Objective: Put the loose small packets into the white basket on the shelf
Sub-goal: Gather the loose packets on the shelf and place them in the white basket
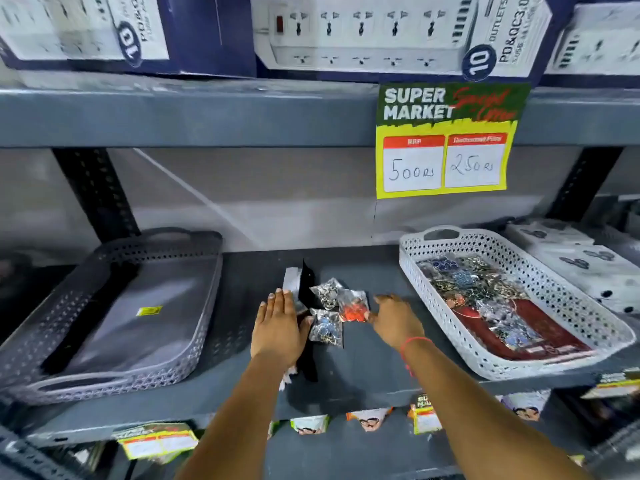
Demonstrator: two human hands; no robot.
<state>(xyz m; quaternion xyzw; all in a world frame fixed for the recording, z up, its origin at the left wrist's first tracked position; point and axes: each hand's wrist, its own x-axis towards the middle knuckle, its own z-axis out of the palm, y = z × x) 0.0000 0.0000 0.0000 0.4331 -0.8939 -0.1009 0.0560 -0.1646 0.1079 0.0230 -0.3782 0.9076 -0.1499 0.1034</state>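
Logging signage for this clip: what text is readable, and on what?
"SUPER MARKET", "500 Rs", "250 Rs": price sign hanging from the upper shelf edge.
"10 OUTLETS", "PD&QC3.0": power strip box.
Red script and header strips on the sign, lower shelf tags: too blurred.

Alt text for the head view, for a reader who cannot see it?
Two bare hands, left hand and right hand, reach for three loose small packets on a grey shelf. A white basket of similar packets sits to the right, and a grey basket sits to the left.
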